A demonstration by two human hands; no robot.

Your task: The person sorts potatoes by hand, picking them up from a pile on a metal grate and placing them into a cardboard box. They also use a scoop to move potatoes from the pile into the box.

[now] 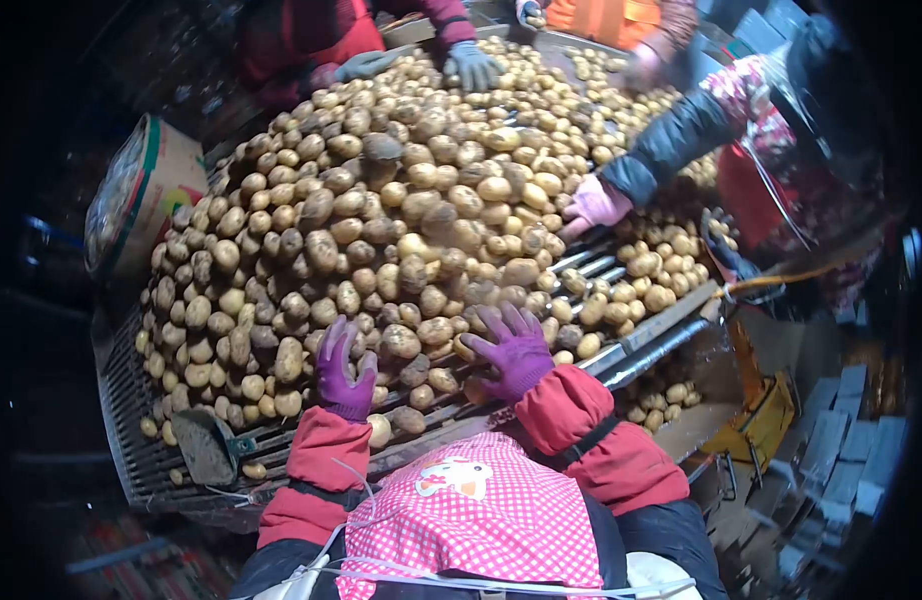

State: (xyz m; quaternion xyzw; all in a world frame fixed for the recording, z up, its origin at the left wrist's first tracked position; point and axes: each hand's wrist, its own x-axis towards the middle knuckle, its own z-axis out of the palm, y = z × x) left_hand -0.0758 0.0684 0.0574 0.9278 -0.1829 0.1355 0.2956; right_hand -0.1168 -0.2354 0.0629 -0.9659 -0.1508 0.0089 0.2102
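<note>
A big heap of potatoes (pixel 381 220) covers the slatted sorting table (pixel 131 440) in front of me. My left hand (pixel 346 372), in a purple glove, rests at the near edge of the heap, thumb apart from the fingers and touching potatoes. To its right, my right hand (pixel 516 352) wears a matching glove; its fingers are spread over the potatoes. A potato (pixel 467 347) lies against its fingertips. Between my hands sit several loose potatoes (pixel 415 372) on the slats. Neither palm shows.
Co-workers' gloved hands are at the heap: a grey glove (pixel 473 66) at the far side and a pink glove (pixel 596 206) at the right. A large carton (pixel 161 170) stands left. A metal plate (pixel 205 446) lies near left. A rail (pixel 661 325) edges the table's right.
</note>
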